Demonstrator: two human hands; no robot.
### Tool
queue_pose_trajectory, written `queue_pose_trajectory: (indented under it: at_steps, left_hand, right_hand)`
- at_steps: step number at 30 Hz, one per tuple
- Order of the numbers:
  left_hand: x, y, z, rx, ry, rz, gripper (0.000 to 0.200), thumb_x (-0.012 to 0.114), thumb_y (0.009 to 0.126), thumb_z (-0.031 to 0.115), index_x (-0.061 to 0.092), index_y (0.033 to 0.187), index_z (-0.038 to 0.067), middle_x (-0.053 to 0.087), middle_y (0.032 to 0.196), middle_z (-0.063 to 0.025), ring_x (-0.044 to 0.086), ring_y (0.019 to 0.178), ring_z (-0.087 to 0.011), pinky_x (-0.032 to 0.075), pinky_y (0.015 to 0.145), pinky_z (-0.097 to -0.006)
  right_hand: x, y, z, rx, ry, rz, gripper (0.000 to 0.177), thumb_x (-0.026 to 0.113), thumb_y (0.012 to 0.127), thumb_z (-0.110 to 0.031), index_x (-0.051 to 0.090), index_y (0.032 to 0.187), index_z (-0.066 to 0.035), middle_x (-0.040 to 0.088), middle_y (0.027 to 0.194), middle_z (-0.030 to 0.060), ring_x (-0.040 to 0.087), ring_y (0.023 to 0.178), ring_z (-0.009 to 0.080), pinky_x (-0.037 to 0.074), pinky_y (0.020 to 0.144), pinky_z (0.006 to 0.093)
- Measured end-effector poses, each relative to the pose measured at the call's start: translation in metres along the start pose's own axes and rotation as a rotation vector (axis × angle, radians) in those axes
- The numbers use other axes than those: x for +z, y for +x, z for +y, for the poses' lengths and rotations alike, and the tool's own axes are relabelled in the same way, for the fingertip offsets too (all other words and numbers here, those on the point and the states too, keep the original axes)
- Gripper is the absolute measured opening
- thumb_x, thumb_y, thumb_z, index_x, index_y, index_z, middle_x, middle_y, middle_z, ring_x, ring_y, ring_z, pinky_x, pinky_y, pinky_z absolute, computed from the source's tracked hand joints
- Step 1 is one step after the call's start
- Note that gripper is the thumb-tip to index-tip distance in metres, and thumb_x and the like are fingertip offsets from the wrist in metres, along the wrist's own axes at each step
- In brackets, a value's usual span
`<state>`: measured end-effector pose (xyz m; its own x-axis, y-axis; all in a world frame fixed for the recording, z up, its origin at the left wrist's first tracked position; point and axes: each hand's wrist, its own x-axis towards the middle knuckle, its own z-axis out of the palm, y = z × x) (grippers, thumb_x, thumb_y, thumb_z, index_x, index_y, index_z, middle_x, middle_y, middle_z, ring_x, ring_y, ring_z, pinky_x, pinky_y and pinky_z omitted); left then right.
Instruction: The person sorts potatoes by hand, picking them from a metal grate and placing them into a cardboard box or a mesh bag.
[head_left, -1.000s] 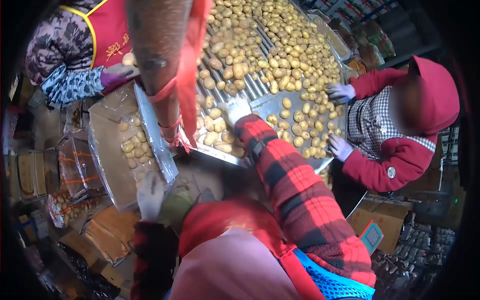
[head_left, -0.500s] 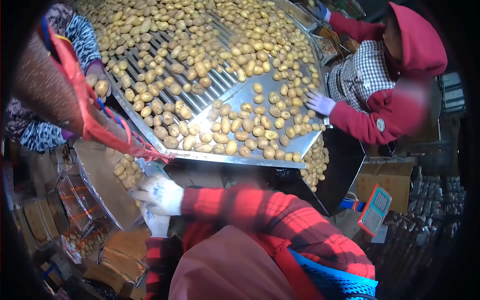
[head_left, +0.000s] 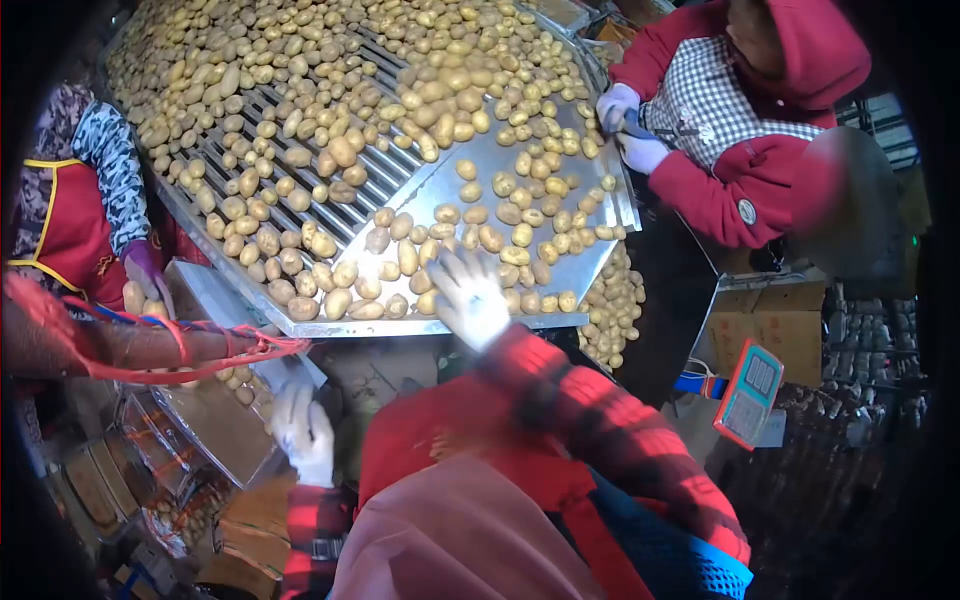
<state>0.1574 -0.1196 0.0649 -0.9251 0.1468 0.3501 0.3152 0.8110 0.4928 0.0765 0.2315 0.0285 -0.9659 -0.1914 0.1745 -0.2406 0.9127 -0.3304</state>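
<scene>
Several potatoes [head_left: 490, 238] lie on the metal sorting table [head_left: 425, 190], part of which is a slatted grate. My right hand [head_left: 472, 302], in a white glove, reaches over the table's front edge with its fingers spread at the nearest potatoes. Whether the fingertips touch them is hard to tell. Lower left, my left hand [head_left: 303, 432], also gloved in white, has its fingers stretched out and looks unburdened. It is beside a cardboard box [head_left: 225, 425] holding more potatoes [head_left: 245, 388], partly hidden.
A co-worker in a checked apron [head_left: 705, 95] stands at the right. At the left, another person's gloved hand [head_left: 150, 280] is by some potatoes. A pole wrapped in red string [head_left: 180, 350] crosses the left side. A digital scale [head_left: 750, 393] stands lower right.
My right hand has gone from beside my left hand at the box up to the potatoes on the table. The right co-worker's hands have come together. My view has shifted.
</scene>
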Motion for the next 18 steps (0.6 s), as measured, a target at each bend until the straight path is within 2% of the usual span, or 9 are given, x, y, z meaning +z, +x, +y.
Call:
queue_pose_trajectory:
  at_steps: [1, 4, 5, 7, 8, 11, 13, 14, 18]
  left_hand:
    - [0.007, 0.022, 0.017, 0.074, -0.062, -0.034, 0.029, 0.062, 0.085, 0.004, 0.068, 0.114, 0.002, 0.067, 0.118, -0.0190, 0.061, 0.112, -0.0416, 0.046, 0.100, -0.0509]
    - [0.031, 0.062, 0.056, 0.143, -0.194, -0.158, 0.031, 0.064, 0.082, 0.002, 0.068, 0.113, 0.004, 0.067, 0.116, -0.0144, 0.062, 0.112, -0.0370, 0.046, 0.101, -0.0500]
    - [0.038, 0.064, 0.057, 0.144, -0.186, -0.191, 0.032, 0.065, 0.081, 0.001, 0.068, 0.113, 0.005, 0.067, 0.117, -0.0135, 0.062, 0.112, -0.0359, 0.046, 0.101, -0.0496]
    - [0.053, 0.065, 0.057, 0.129, -0.198, -0.245, 0.032, 0.065, 0.081, 0.001, 0.069, 0.113, 0.006, 0.068, 0.117, -0.0121, 0.062, 0.112, -0.0345, 0.047, 0.101, -0.0484]
    - [0.059, 0.066, 0.057, 0.129, -0.199, -0.249, 0.032, 0.065, 0.081, 0.001, 0.069, 0.113, 0.006, 0.068, 0.117, -0.0121, 0.062, 0.112, -0.0345, 0.047, 0.101, -0.0484]
    - [0.071, 0.073, 0.064, 0.078, -0.231, -0.247, 0.032, 0.066, 0.082, 0.001, 0.070, 0.113, 0.006, 0.068, 0.117, -0.0125, 0.063, 0.111, -0.0339, 0.048, 0.100, -0.0463]
    - [0.077, 0.080, 0.065, 0.058, -0.271, -0.255, 0.032, 0.065, 0.082, 0.000, 0.070, 0.113, 0.006, 0.069, 0.115, -0.0130, 0.064, 0.108, -0.0343, 0.049, 0.098, -0.0457]
    - [0.079, 0.082, 0.065, 0.041, -0.305, -0.269, 0.032, 0.064, 0.082, 0.000, 0.070, 0.113, 0.005, 0.070, 0.113, -0.0134, 0.065, 0.106, -0.0348, 0.051, 0.096, -0.0451]
    - [0.087, 0.093, 0.076, -0.076, -0.364, -0.239, 0.031, 0.064, 0.085, 0.001, 0.069, 0.116, 0.004, 0.071, 0.111, -0.0149, 0.067, 0.104, -0.0337, 0.052, 0.093, -0.0408]
  right_hand:
    - [0.006, 0.027, -0.005, -0.083, 0.015, 0.067, 0.059, 0.067, 0.083, -0.027, 0.053, 0.137, -0.008, 0.046, 0.144, 0.0161, 0.040, 0.138, 0.0394, 0.028, 0.114, 0.0569]
    - [0.022, 0.033, 0.034, 0.017, -0.087, -0.104, 0.072, 0.071, 0.083, -0.035, 0.047, 0.147, -0.012, 0.040, 0.153, 0.0155, 0.032, 0.145, 0.0402, 0.020, 0.120, 0.0590]
    - [0.017, 0.024, 0.053, 0.079, -0.246, -0.275, 0.076, 0.071, 0.083, -0.034, 0.043, 0.150, -0.013, 0.038, 0.156, 0.0161, 0.030, 0.146, 0.0415, 0.018, 0.120, 0.0604]
    - [-0.016, 0.009, 0.077, 0.263, -0.010, -0.241, 0.075, 0.070, 0.083, -0.034, 0.043, 0.149, -0.012, 0.038, 0.155, 0.0177, 0.028, 0.147, 0.0443, 0.019, 0.120, 0.0608]
    - [-0.007, -0.008, 0.094, 0.239, -0.092, -0.106, 0.073, 0.069, 0.083, -0.035, 0.045, 0.147, -0.011, 0.040, 0.153, 0.0184, 0.030, 0.145, 0.0440, 0.022, 0.119, 0.0600]
    - [-0.027, -0.027, 0.117, 0.234, -0.104, -0.091, 0.066, 0.070, 0.081, -0.035, 0.052, 0.139, -0.010, 0.046, 0.145, 0.0177, 0.037, 0.139, 0.0443, 0.026, 0.114, 0.0623]
    - [-0.044, -0.025, 0.111, 0.288, -0.142, -0.011, 0.053, 0.071, 0.077, -0.029, 0.060, 0.125, -0.009, 0.056, 0.127, 0.0163, 0.053, 0.121, 0.0410, 0.040, 0.101, 0.0569]
    - [-0.048, -0.014, 0.103, 0.281, -0.139, -0.019, 0.053, 0.071, 0.077, -0.029, 0.060, 0.125, -0.009, 0.056, 0.127, 0.0163, 0.053, 0.121, 0.0410, 0.040, 0.101, 0.0569]
    - [-0.049, 0.066, 0.045, -0.213, 0.288, 0.023, 0.040, 0.066, 0.075, -0.016, 0.064, 0.114, -0.009, 0.060, 0.098, 0.0124, 0.062, 0.086, 0.0311, 0.049, 0.065, 0.0396]
